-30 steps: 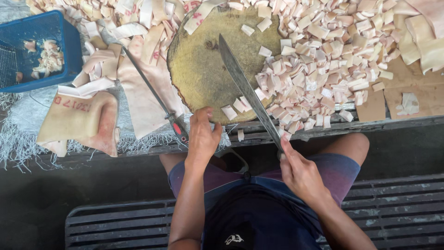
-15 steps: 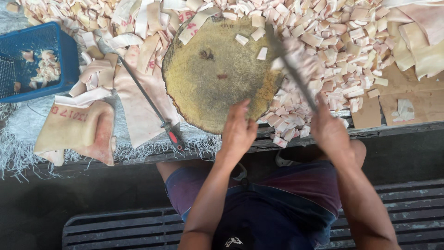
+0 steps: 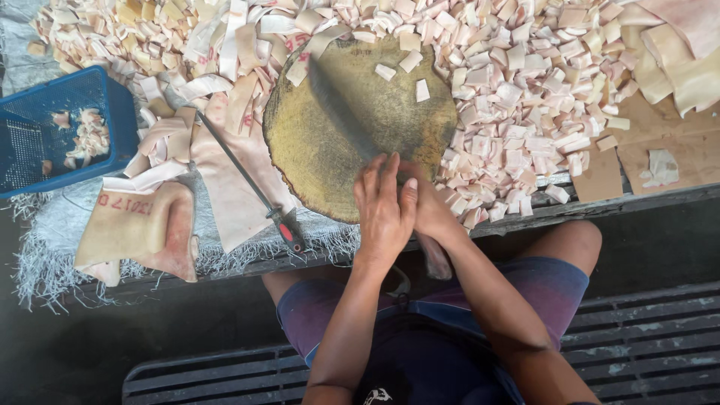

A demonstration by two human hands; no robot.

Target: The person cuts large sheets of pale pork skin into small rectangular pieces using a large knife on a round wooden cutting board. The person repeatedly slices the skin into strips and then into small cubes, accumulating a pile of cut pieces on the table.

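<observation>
Both our hands meet at the block's [image 3: 330, 142] near edge: right hand [image 3: 431, 210] fingers grasping the knife [image 3: 341, 112]; left hand [image 3: 385, 206] fingers released, laid over it.

One round chopping block [image 3: 330, 142]. One long blade [image 3: 341, 116] across it; one sharpening rod [image 3: 244, 180] with red-and-black handle beside it. One blue basket [image 3: 112, 112]. Two hands: left hand [image 3: 384, 206], right hand [image 3: 433, 210]. Three small cut pieces [image 3: 411, 61] on the block; surrounding pale pieces [image 3: 517, 112] too many to count.
</observation>
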